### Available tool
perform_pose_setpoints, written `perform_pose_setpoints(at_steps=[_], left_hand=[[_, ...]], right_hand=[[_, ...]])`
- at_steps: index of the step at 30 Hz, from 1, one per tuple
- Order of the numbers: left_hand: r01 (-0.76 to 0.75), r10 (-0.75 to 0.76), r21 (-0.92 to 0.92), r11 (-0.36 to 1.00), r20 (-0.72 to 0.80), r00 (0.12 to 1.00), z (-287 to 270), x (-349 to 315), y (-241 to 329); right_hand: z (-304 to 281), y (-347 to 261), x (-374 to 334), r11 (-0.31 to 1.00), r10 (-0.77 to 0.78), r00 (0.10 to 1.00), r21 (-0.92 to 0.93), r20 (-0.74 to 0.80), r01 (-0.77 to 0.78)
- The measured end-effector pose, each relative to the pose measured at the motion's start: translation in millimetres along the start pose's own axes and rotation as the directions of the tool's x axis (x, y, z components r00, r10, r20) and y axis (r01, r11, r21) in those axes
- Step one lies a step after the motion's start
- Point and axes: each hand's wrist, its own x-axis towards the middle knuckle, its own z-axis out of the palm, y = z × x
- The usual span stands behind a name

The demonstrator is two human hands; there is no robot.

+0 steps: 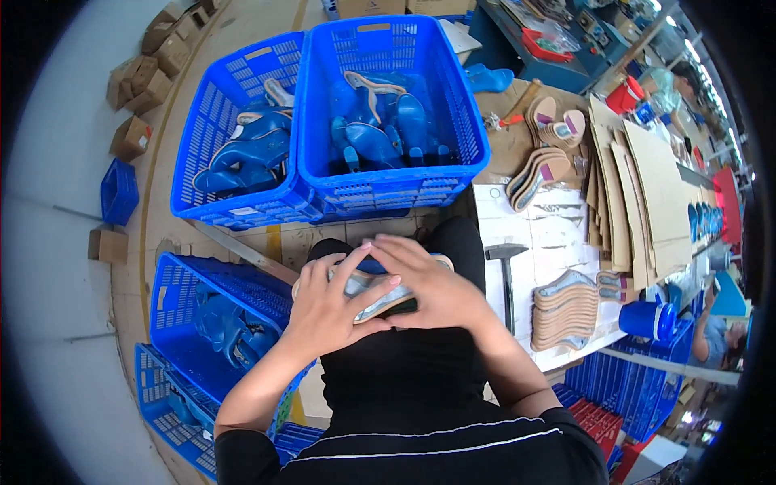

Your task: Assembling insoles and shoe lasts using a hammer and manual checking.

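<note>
Two bare hands together in front of a black-clad body (pixel 404 380): left hand (pixel 323 303) clamped on one end of a silver-grey sole piece (pixel 382 305), right hand (pixel 436 291) clamped toward the other, with fingertips close together along the top and a blue shoe last (pixel 371 265) partly hidden under the fingers. To the right, on a white sheet (pixel 558 242) over a bench, a black-handled hammer (pixel 508 279), then a tight row of sole pieces (pixel 566 311) pressed edge to edge, near a blue jug (pixel 647 320). To the left, a tilted blue crate (pixel 167 299) with blue pieces (pixel 218 319) jumbled inside. Straight ahead, two large crates (pixel 396 179) side by side and touching, with blue lasts (pixel 372 145) piled loosely in both. Farther up the bench, two piles of insoles (pixel 537 178), a wooden-handled tool (pixel 525 97) and overlapping cardboard sheets (pixel 659 202). Beyond, cardboard boxes (pixel 145 97) along the left wall, a red bucket (pixel 624 95) and two other people (pixel 715 339) near the right edge.
</note>
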Motion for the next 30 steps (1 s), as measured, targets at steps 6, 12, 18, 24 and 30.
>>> perform_pose_setpoints(at_steps=[6, 12, 18, 24, 30], left_hand=[[-0.022, 0.017, 0.066, 0.998, 0.079, 0.997, -1, 4, 0], [-0.023, 0.017, 0.068, 0.997, 0.084, 0.996, 1, 6, -3], [-0.029, 0.019, 0.077, 0.997, 0.128, 0.992, 3, 10, -5], [-0.025, 0.015, 0.066, 0.997, 0.148, 0.989, 3, 12, -2], [-0.005, -0.004, 0.067, 0.998, 0.135, 0.991, 7, 9, -2]], right_hand=[[-18, 72, -52, 0.484, 0.546, 0.722, 0.864, -0.424, 0.141], [7, 77, -82, 0.567, 0.446, 0.891, 0.799, -0.091, -0.202], [55, 81, -87, 0.037, 0.544, 0.837, 0.995, 0.059, -0.094], [44, 86, -99, 0.127, 0.61, 0.792, 0.98, 0.043, -0.152], [38, 107, -167, 0.602, 0.71, 0.291, 0.338, -0.642, -0.723]])
